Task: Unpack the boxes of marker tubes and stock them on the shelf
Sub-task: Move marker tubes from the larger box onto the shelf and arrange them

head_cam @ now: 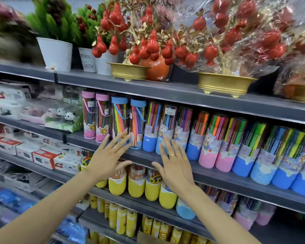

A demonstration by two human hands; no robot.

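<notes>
Marker tubes (165, 131) are standing in a row on the grey middle shelf (209, 170), running from pink-capped tubes at the left, past two blue-capped tubes (128, 124) with cord handles, to tubes with blue and pink bases at the right. Cartoon bear figures are showing on the sleeves; small white price stickers are sitting near the tops, their print too small to read. One sleeve further right is showing red letters beginning "WA", the rest unreadable.

Both hands are reaching toward this row with nothing in them. The left hand (106, 162) is spreading its fingers wide and straight, fingertips (121, 138) lying over the lower part of the blue-capped tubes; whether they are touching the tubes cannot be told. The right hand (174, 166) is likewise holding its fingers straight and fanned, thumb out to the left, fingertips lying against the blue bases of the neighbouring tubes; contact cannot be confirmed. A gold ring (171, 155) is sitting on one finger of this hand.

On the shelf below, yellow-based tubes (136, 186) are leaning forward, partly hidden behind both hands.

On the top shelf, white pots (55, 54) of artificial greenery are standing at the left, one lettered partly "WERS" and "DEN". Beside them, gold trays (224, 84) are carrying red ornamental fruit wrapped in clear film. At the left of the middle shelf, a green box of panda figures (65, 118) is lying, lettered "STA".
</notes>
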